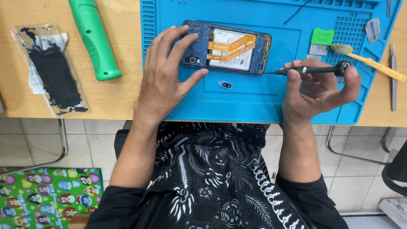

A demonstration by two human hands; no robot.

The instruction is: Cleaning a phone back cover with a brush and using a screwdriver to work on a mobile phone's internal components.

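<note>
An opened phone [237, 48] lies back-side up on a blue work mat [254, 97], its battery and orange flex cables exposed. My left hand [163, 76] rests on the phone's left end, fingers spread over the camera corner. My right hand [316, 89] grips a thin black screwdriver [313, 70] held level, its tip touching the phone's right edge. A small camera-lens part [225, 85] lies loose on the mat just below the phone.
A green tool handle [94, 38] and a clear phone case with black residue [51, 70] lie on the wooden table at left. A yellow-handled brush [373, 63], a green block [322, 37] and metal tweezers [393, 76] sit at right.
</note>
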